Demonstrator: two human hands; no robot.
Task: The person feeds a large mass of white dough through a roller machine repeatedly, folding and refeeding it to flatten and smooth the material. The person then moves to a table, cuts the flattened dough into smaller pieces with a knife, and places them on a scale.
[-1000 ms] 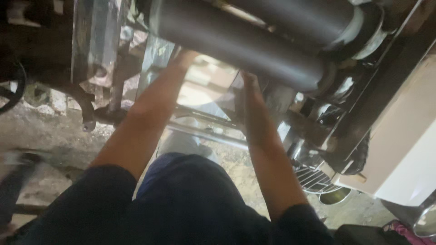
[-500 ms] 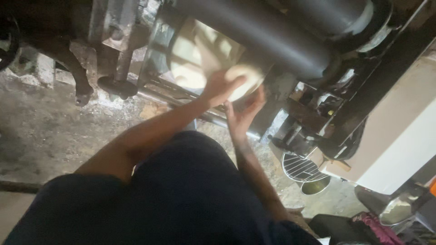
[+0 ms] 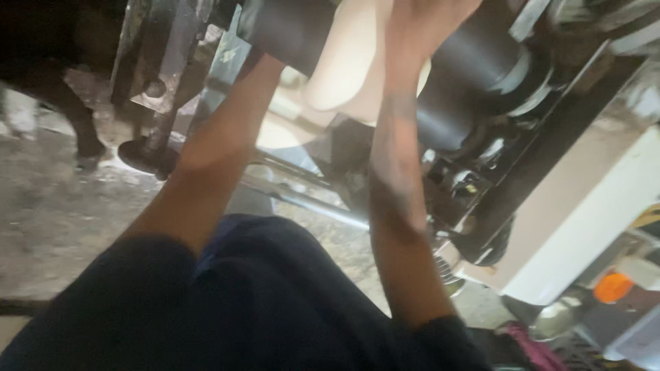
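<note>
A pale cream sheet of dough [image 3: 350,69] drapes limply over the dark cylindrical roller [image 3: 474,69], smooth and soft, hanging down its front; its upper end runs out of view.

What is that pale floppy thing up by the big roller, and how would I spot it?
Find the thick dark roller running across the top of the machine. Draped over it, beside the right hand, hangs a cream sheet. It is the only soft, pale thing among dark metal parts.
</note>
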